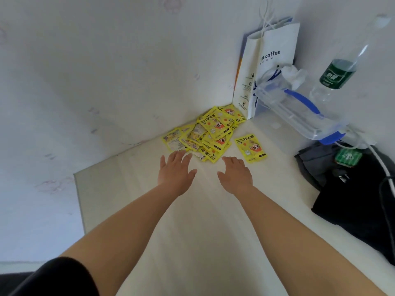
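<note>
A loose pile of several yellow sachets [210, 133] lies on the white table [192, 221], pushed against the back wall. One yellow sachet [250, 148] lies apart, to the right of the pile. My left hand [175, 170] stretches out flat with straight fingers, its fingertips at the pile's near edge. Just short of the pile and left of the lone sachet, my right hand [235, 173] is also held flat with relaxed fingers. Neither hand holds anything.
A white paper coffee bag [269, 60] stands in the back corner. A clear plastic box with blue clips [299, 112] leans beside it, below a water bottle with a green label [339, 71]. Dark clothing [352, 195], a green case [348, 157] and white cables [382, 165] fill the right side.
</note>
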